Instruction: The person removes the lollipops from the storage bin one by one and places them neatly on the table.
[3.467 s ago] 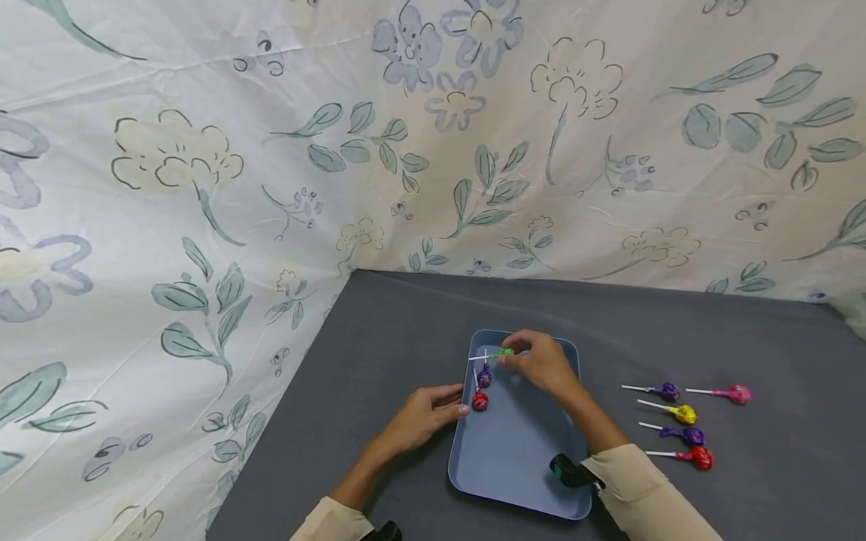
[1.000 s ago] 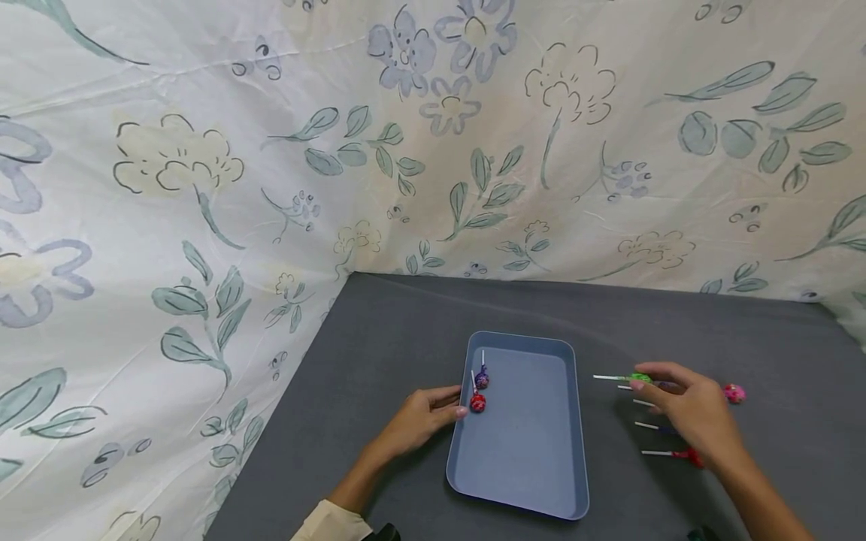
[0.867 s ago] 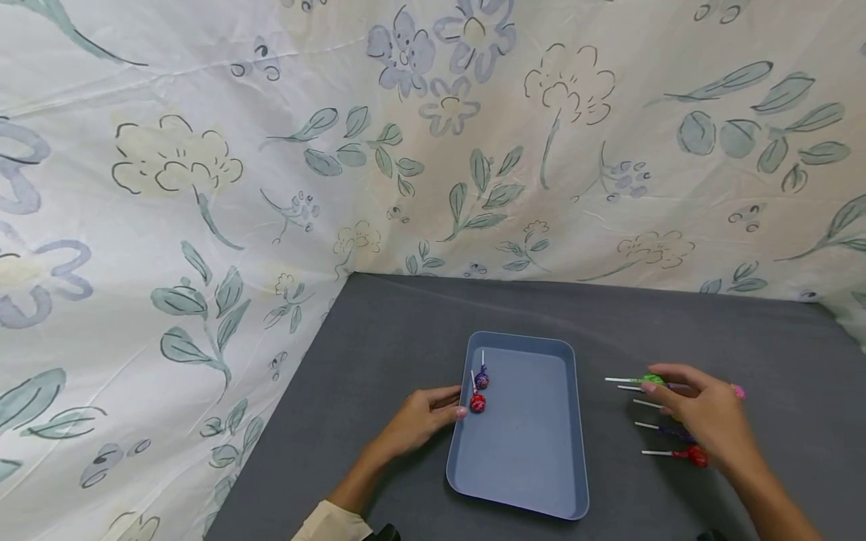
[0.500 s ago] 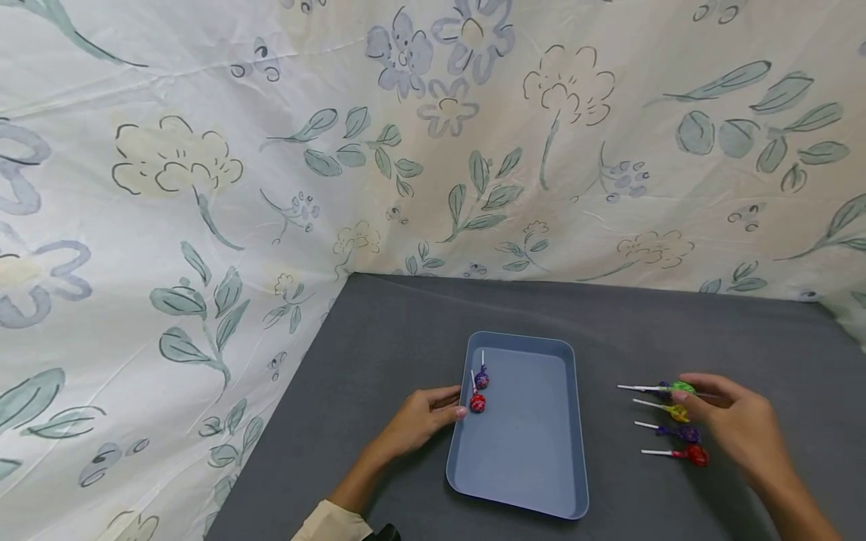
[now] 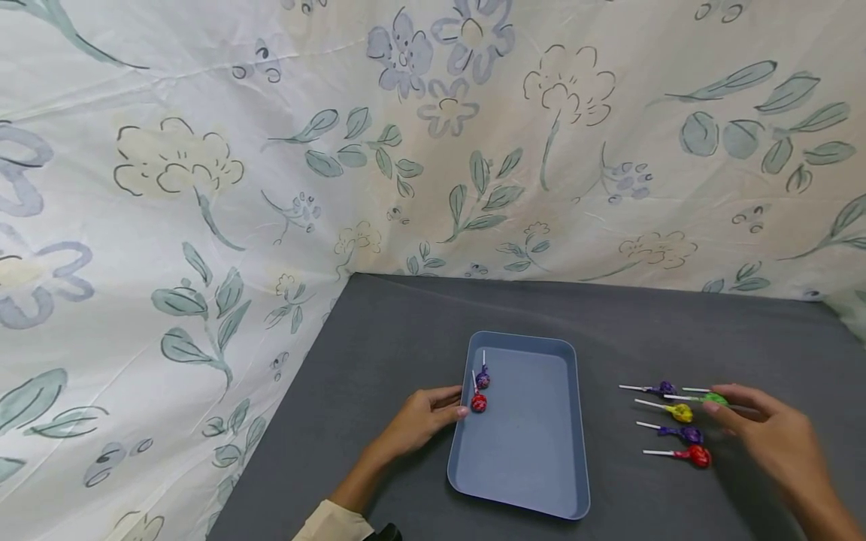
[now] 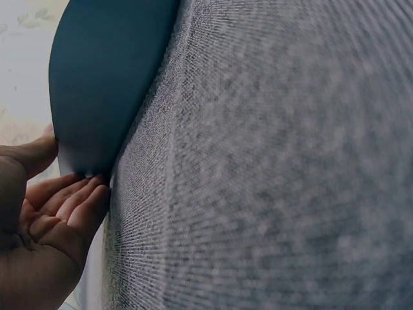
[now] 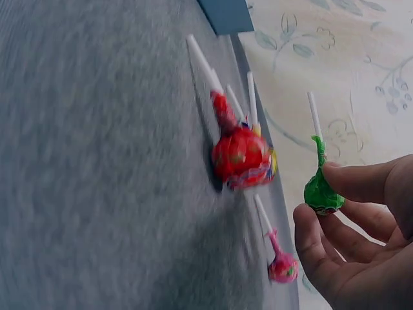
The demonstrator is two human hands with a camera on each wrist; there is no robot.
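Left hand [image 5: 421, 422], partly closed, holds the tray [image 5: 521, 451] edge. Right hand [image 5: 778, 436], partly closed, pinches the green lollipop [image 7: 321, 191] by its head; pink lollipop [image 7: 282, 267] nearby.

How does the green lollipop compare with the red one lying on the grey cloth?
The green lollipop is wrapped in green; the red lollipop is wrapped in red. The green lollipop is pinched in the right hand, off the cloth, while the red lollipop lies on the grey cloth, untouched. Both have round heads and white sticks.
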